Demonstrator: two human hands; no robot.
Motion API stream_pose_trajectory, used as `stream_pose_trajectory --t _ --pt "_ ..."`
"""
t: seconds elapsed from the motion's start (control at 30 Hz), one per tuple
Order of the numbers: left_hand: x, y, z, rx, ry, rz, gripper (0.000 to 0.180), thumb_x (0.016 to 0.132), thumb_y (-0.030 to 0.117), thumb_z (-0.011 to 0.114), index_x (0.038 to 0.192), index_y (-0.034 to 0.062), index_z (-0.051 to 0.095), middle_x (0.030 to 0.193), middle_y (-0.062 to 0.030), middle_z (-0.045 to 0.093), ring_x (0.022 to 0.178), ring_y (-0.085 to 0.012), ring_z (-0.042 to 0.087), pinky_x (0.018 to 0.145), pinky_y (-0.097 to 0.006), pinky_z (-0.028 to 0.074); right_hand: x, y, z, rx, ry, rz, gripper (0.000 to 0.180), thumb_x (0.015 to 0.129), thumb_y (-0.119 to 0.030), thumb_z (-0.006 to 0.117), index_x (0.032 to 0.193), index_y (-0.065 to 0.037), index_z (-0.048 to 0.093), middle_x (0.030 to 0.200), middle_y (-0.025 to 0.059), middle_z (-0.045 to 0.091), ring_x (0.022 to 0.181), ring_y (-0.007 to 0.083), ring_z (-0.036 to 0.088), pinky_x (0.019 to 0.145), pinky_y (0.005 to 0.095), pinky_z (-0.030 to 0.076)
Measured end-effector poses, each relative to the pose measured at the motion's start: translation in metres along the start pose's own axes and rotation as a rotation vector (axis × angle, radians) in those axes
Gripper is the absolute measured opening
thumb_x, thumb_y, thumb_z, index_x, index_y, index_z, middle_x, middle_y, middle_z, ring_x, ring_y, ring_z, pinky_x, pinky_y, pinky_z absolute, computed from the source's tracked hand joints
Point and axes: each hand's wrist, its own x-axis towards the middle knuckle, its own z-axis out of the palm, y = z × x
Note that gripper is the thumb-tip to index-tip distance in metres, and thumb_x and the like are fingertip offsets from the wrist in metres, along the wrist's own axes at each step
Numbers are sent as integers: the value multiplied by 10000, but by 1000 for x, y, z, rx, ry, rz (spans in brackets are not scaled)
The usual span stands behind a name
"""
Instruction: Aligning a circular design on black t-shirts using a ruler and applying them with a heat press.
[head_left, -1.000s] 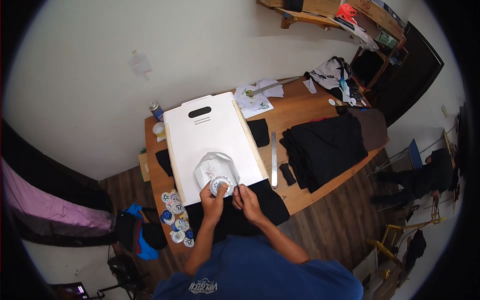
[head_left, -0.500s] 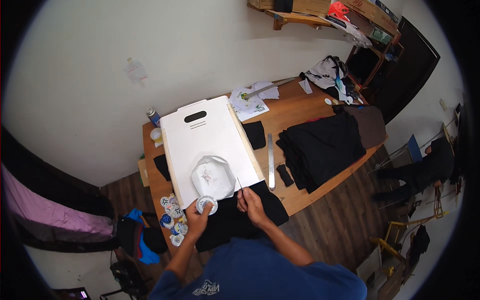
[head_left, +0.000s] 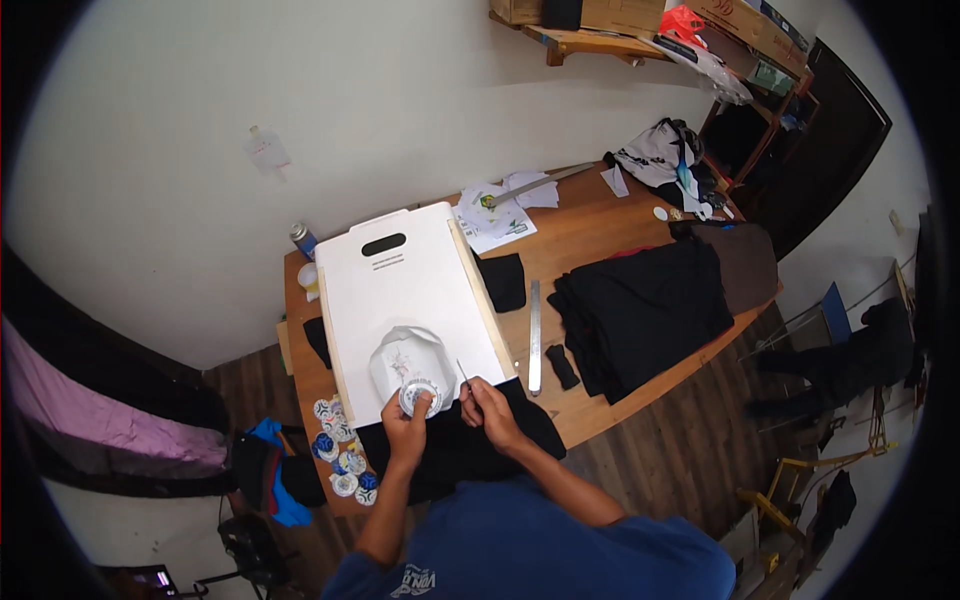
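Observation:
My left hand (head_left: pixel 405 436) is closed on a round, flat disc with a pale face and grey rim marks (head_left: pixel 420 398), thumb on its edge. Closed around a thin, pointed metal tool (head_left: pixel 462 372), my right hand (head_left: pixel 490 412) is just right of the disc; the tool's exact kind is too small to tell. Beyond both hands lies an open white paper or plastic container (head_left: pixel 382 365) with thin dark scraps inside. It rests on a white board with a handle slot (head_left: pixel 430 275). Beneath my hands, black cloth (head_left: pixel 450 460) covers the table's near edge.
Several round printed discs (head_left: pixel 345 464) lie left of the board. A metal ruler (head_left: pixel 535 340) and a small black roll (head_left: pixel 563 368) are to its right, near folded black garments (head_left: pixel 650 305). A spray can (head_left: pixel 302 238) and papers (head_left: pixel 495 215) stand or lie farther back on the wooden table (head_left: pixel 590 425).
The view has shifted slightly. My left hand has lifted the disc over the container's near edge, and my right hand has brought the pointed tool closer to the disc.

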Motion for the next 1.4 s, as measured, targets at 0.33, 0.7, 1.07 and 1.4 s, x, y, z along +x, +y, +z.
stream_pose_trajectory --t 0.33,0.7,1.07,1.4 --pt "-21 -8 41 -42 233 -49 155 991 119 717 1060 -19 705 950 -30 719 849 -85 642 767 -249 510 10 -10 -35 15 -79 80 311 1144 -303 415 1019 -48 541 652 -22 367 569 88 357 577 254 356" --pt "-8 -19 54 -19 316 -137 183 998 123 714 1094 -32 700 983 -34 717 875 -84 642 784 -246 507 19 -6 -61 -56 -30 196 315 1146 -311 421 1009 -59 550 659 -35 367 572 75 353 567 246 345" --pt "15 -67 -42 402 459 -63 431 990 147 722 1338 -68 585 1419 -110 561 1238 -202 575 1045 -310 447 68 54 -96 -575 161 -72 382 1149 -327 409 1046 -13 600 1136 93 530 1068 191 533 1021 315 409" --pt "13 -93 -35 158 294 -282 368 1009 122 688 1275 -129 649 1603 -104 421 1317 -203 560 1077 -312 455 81 88 -77 -396 16 71 554 1154 -400 383 1531 -4 470 1097 26 519 1097 147 529 1102 323 401"
